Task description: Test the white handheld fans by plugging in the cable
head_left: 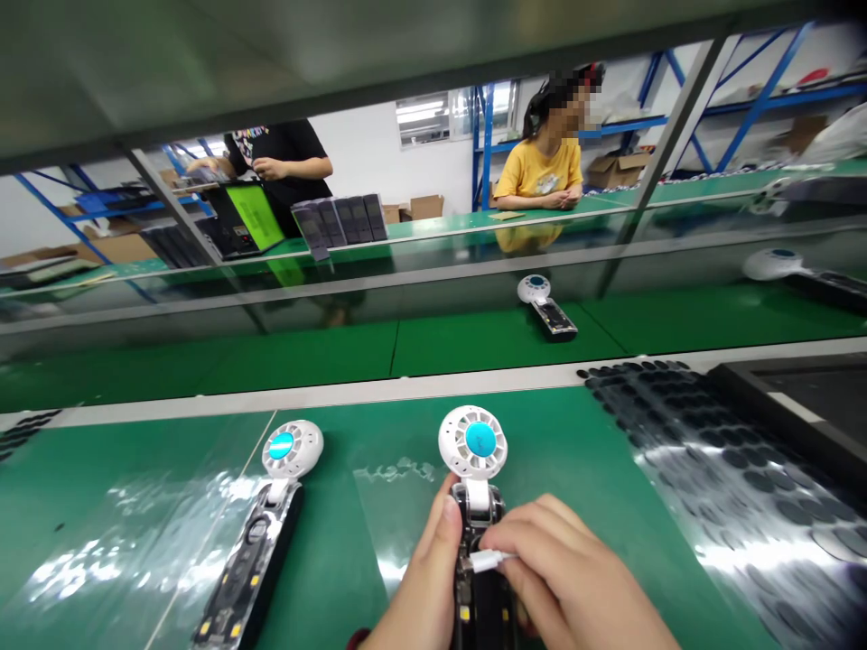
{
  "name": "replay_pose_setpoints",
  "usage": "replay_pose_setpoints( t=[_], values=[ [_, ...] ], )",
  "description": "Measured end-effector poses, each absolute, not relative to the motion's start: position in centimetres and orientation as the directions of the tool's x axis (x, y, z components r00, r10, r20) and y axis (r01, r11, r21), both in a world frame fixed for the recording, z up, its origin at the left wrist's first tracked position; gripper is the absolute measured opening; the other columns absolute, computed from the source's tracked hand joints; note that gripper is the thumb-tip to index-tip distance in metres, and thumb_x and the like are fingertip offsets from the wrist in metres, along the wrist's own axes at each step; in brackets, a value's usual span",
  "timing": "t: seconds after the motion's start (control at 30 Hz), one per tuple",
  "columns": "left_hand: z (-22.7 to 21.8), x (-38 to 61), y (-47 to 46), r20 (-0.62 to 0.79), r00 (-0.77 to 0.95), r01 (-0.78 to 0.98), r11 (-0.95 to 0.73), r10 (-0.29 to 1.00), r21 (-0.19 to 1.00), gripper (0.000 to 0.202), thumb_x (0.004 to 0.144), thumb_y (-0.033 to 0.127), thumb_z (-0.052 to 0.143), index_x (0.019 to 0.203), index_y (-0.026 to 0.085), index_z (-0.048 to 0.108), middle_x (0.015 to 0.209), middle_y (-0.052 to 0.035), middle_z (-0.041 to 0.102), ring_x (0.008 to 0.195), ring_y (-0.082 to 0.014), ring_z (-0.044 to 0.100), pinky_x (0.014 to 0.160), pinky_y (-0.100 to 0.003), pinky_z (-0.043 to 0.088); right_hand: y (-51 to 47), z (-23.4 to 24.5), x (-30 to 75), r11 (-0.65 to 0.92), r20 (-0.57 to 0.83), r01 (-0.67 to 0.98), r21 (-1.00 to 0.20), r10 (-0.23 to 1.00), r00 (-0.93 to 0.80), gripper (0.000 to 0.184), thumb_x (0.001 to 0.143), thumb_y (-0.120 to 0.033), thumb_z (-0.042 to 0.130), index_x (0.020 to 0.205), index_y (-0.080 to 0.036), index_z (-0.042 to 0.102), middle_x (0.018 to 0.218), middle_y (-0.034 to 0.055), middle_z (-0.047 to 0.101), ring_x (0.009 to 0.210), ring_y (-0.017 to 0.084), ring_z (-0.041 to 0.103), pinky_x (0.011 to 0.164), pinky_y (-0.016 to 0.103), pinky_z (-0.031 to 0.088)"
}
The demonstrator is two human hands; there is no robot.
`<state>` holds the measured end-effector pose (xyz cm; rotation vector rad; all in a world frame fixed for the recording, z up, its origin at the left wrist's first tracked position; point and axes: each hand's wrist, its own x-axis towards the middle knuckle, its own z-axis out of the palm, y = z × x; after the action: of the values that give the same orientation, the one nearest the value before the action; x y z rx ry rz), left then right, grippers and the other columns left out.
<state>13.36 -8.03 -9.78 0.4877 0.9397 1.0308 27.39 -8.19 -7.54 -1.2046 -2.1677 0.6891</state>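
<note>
A handheld device like a small fan, with a white round head, a blue centre and a dark see-through body, is the handheld fan (pixel 474 442). My left hand (pixel 424 578) is closed around the left side of its body, the thumb along the edge. Between the fingertips of my right hand (pixel 575 569) is a white cable plug (pixel 486 561), its metal tip pointing left over the body. Whether the tip touches the body, I cannot tell. To the left lies a second handheld fan (pixel 254 551) of the same kind, untouched, yellow lights or pads showing on it.
Beyond the bench edge, a green conveyor belt (pixel 325 348) carries another fan (pixel 552 316), with one more (pixel 778 264) at far right. Sheets of black round stickers (pixel 731 451) lie right, beside a black tray (pixel 806 406). Two people (pixel 545 167) are across the line.
</note>
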Motion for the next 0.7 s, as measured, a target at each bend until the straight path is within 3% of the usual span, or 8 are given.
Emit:
replay_pose_setpoints(
  t=[0.3, 0.4, 0.5, 0.63, 0.7],
  values=[
    [-9.57, 13.34, -8.13, -0.46, 0.148, -0.475, 0.471, 0.875, 0.743, 0.054, 0.079, 0.049, 0.046, 0.126, 0.021, 0.042, 0.127, -0.0047, 0.052, 0.12, -0.0246, 0.04, 0.1, -0.035, 0.029, -8.38, -7.59, 27.46, 0.5, 0.264, 0.599, -0.625, 0.858, -0.441, 0.024, 0.083, -0.009, 0.04, 0.089, -0.027, 0.056, 0.081, -0.0014, 0.062, 0.074, 0.018, 0.055, 0.059, 0.027, 0.048],
    [-9.11, 13.44, -8.16, -0.469, 0.173, -0.475, 0.49, 0.866, 0.73, 0.054, 0.083, 0.045, 0.043, 0.13, 0.021, 0.035, 0.114, -0.0052, 0.062, 0.113, -0.0223, 0.048, 0.1, -0.034, 0.028, -8.25, -7.64, 27.35, 0.478, 0.262, 0.645, -0.596, 0.875, -0.407, 0.026, 0.077, -0.005, 0.043, 0.09, -0.025, 0.054, 0.073, -0.0021, 0.06, 0.068, 0.017, 0.057, 0.054, 0.025, 0.048],
    [-8.94, 13.51, -8.22, -0.459, 0.211, -0.487, 0.5, 0.863, 0.716, 0.057, 0.084, 0.043, 0.041, 0.134, 0.021, 0.025, 0.102, -0.0045, 0.068, 0.108, -0.0219, 0.053, 0.098, -0.036, 0.029, -8.1, -7.59, 27.29, 0.478, 0.283, 0.693, -0.54, 0.878, -0.385, 0.022, 0.074, -0.005, 0.044, 0.08, -0.024, 0.053, 0.067, -0.0022, 0.058, 0.063, 0.017, 0.057, 0.049, 0.024, 0.046],
    [-9.59, 13.45, -8.21, -0.421, 0.143, -0.435, 0.439, 0.896, 0.786, 0.052, 0.082, 0.046, 0.044, 0.126, 0.02, 0.041, 0.116, -0.0059, 0.061, 0.117, -0.0217, 0.044, 0.101, -0.034, 0.025, -8.13, -7.73, 27.32, 0.533, 0.313, 0.701, -0.474, 0.846, -0.432, 0.022, 0.077, -0.007, 0.041, 0.075, -0.025, 0.054, 0.069, -0.0019, 0.058, 0.065, 0.018, 0.055, 0.049, 0.027, 0.046],
    [-9.84, 13.37, -8.14, -0.396, 0.148, -0.424, 0.42, 0.906, 0.803, 0.052, 0.079, 0.049, 0.046, 0.122, 0.019, 0.046, 0.117, -0.0074, 0.059, 0.113, -0.0236, 0.047, 0.097, -0.034, 0.03, -8.17, -8.08, 27.27, 0.506, 0.298, 0.707, -0.494, 0.863, -0.409, 0.021, 0.078, -0.01, 0.041, 0.073, -0.026, 0.054, 0.076, -0.0004, 0.057, 0.067, 0.018, 0.056, 0.05, 0.027, 0.047]
  ],
)
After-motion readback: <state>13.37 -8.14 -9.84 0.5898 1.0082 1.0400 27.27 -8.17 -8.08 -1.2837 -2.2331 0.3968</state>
